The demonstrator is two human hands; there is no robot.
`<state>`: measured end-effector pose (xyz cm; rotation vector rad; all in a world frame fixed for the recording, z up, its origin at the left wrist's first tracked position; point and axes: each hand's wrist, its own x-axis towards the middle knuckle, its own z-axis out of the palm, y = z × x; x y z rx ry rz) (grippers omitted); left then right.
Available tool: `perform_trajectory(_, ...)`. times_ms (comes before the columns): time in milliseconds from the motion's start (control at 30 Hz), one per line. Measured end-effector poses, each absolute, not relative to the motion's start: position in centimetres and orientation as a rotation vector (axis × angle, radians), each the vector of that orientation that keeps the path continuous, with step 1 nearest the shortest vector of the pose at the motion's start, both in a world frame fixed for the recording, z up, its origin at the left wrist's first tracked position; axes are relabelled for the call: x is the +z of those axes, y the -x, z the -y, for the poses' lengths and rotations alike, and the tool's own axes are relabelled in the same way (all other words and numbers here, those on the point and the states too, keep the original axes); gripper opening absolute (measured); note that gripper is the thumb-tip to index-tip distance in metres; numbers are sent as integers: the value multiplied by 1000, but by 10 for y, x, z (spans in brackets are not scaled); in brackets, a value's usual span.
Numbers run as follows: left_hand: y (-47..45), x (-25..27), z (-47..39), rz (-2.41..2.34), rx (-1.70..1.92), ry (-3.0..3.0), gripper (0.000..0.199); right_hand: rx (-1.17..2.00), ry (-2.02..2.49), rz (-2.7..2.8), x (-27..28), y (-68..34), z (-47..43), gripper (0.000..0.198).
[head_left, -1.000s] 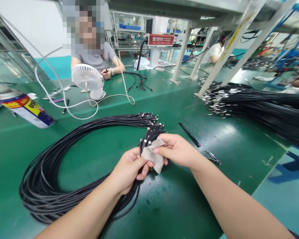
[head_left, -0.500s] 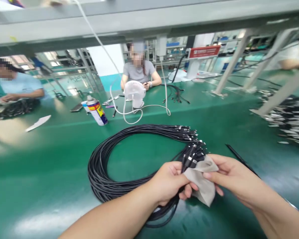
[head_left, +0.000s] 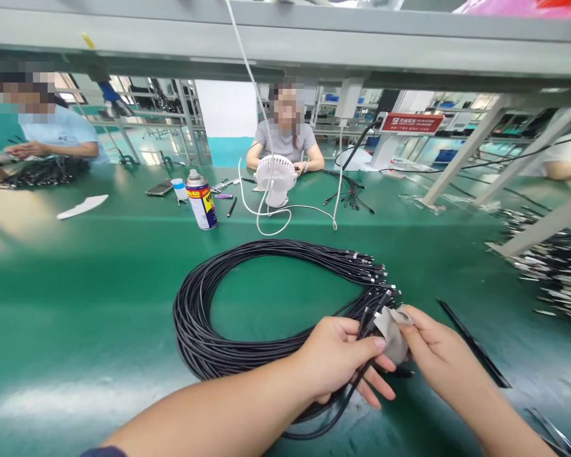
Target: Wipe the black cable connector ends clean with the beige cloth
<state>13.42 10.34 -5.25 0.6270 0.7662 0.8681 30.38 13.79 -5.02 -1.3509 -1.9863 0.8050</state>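
Note:
A large coil of black cables (head_left: 197,330) lies on the green table, its connector ends gathered at the right side. My left hand (head_left: 335,358) reaches across the coil and grips a black cable (head_left: 356,374) near its connector end, between thumb and fingers; its lower fingers are spread. A light grey cloth (head_left: 394,339) is pinched in my right hand (head_left: 433,339), just right of my left. The cloth folds about the connector end, mostly hiding it. My left thumb tip touches the cloth's edge.
Behind the coil stand a spray can (head_left: 202,206) and a white fan (head_left: 276,181) with a looping white cord. A black strip (head_left: 473,343) and metal tweezers (head_left: 549,428) lie at right, with a cable pile (head_left: 561,273) beyond. Co-workers sit across and at left; a shelf beam (head_left: 285,41) crosses overhead.
The cloth is now bunched smaller around the connector end, no longer hanging spread. My left hand's lower fingers have opened out. The head view has shifted slightly.

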Motion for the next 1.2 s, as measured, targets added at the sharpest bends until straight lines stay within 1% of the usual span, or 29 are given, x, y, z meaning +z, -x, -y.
perform_trajectory(100,-135,-53,-103,-782,873,-631,50,552,1341,1995,-56,-301,-136,39)
perform_trajectory(167,-135,-55,-103,-814,885,-685,43,508,1378,1972,-55,-302,-134,38)
perform_trajectory(233,-135,-57,-102,-855,892,-752,35,687,1402,1974,-52,-303,-133,38)
perform_trajectory(333,-136,-57,-102,-888,873,-797,23,1139,1328,1848,-45,-305,-134,44)
perform_trajectory(400,-136,-55,-101,-898,854,-799,18,1289,1301,1707,-42,-305,-133,44)
perform_trajectory(500,-137,-49,-100,-915,820,-782,17,1335,1358,1607,-43,-306,-131,39)
perform_trajectory(633,-140,-48,-99,-916,801,-741,19,1418,1371,1513,-48,-307,-128,38)
perform_trajectory(767,-145,-55,-97,-844,881,-680,16,1478,1367,1450,-47,-306,-125,36)
perform_trajectory(867,-149,-60,-96,-770,956,-668,16,1452,1379,1464,-47,-306,-123,37)
perform_trajectory(1067,-152,-66,-99,-711,977,-663,17,1378,1461,1402,-58,-313,-125,47)
perform_trajectory(1200,-150,-73,-103,-691,995,-746,17,1499,1328,1307,-57,-311,-127,39)
